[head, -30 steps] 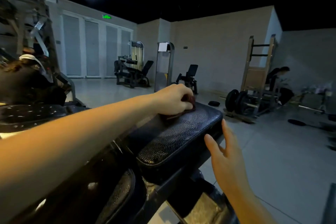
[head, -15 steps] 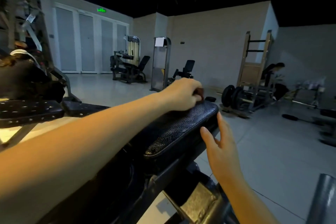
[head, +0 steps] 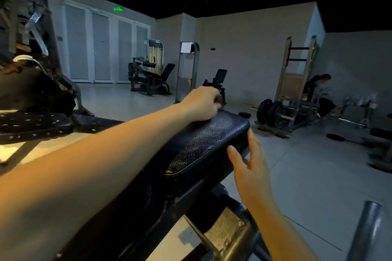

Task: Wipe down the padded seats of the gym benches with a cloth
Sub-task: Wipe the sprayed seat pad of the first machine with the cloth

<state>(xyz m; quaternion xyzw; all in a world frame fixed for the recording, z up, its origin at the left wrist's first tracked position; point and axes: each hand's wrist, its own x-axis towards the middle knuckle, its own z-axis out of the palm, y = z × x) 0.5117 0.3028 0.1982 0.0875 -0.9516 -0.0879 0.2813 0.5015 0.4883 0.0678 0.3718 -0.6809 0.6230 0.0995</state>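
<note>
At the far end of the one black padded seat [head: 207, 140], the left hand [head: 202, 103] was clenched around a dark cloth [head: 220, 101], which was almost wholly hidden under its fingers. Just beside the seat's right edge, the right hand [head: 249, 161] hovered with straight fingers, holding nothing; whether it touched the seat was unclear. Beyond the seat to the right stood two dim, blurred weight plates [head: 269, 112].

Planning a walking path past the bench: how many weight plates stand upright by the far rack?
2, side by side at the foot of the rack: the left plate and the right plate. Others may be hidden behind them.
</note>
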